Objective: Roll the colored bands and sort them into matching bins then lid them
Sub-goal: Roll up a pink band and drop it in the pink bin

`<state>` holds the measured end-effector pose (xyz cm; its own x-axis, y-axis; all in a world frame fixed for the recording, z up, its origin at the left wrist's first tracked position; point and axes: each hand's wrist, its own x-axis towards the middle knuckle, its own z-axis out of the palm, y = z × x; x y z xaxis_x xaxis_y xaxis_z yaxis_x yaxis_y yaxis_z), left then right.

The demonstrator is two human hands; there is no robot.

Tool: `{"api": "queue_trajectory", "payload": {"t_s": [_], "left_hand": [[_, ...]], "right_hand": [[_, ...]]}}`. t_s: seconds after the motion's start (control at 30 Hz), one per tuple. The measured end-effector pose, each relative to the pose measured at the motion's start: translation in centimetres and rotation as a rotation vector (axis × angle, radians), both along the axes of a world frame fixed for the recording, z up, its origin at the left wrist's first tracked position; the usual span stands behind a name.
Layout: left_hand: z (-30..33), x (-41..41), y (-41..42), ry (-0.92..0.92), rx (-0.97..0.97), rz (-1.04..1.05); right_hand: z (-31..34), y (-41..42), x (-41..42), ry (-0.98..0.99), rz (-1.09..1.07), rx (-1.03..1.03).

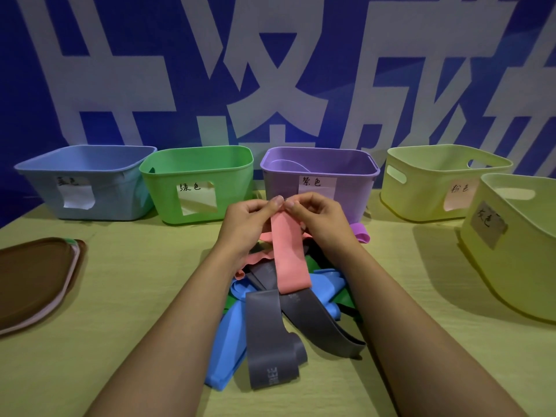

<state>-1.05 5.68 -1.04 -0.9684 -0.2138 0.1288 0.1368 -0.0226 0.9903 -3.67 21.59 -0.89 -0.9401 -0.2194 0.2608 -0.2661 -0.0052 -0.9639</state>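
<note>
Both hands (282, 218) pinch a pink band (290, 254) at 12 o'clock; the pile (270, 323) lies unsorted, bins (195, 167) still unlidded.

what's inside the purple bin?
Inside the purple bin, one curved purple band shows against the back-left wall. The front wall hides the floor, so anything lower down cannot be seen.

Pink band (291, 254) hanging unrolled over mixed band pile (270, 320), before open bins (319, 173).
</note>
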Motion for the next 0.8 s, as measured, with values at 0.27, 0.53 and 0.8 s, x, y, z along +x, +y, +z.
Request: {"api": "queue_trajectory", "payload": {"t_s": [0.27, 0.53, 0.8], "left_hand": [[0.00, 0.04, -0.06, 0.065, -0.001, -0.031], [-0.03, -0.03, -0.07, 0.073, 0.003, -0.039], [0.49, 0.29, 0.17, -0.047, 0.078, -0.069]], "right_hand": [[0.06, -0.09, -0.22, -0.144, -0.061, 0.051], [-0.04, -0.05, -0.30, -0.055, -0.071, 0.069], [0.00, 0.05, -0.23, -0.032, 0.007, -0.017]]}}
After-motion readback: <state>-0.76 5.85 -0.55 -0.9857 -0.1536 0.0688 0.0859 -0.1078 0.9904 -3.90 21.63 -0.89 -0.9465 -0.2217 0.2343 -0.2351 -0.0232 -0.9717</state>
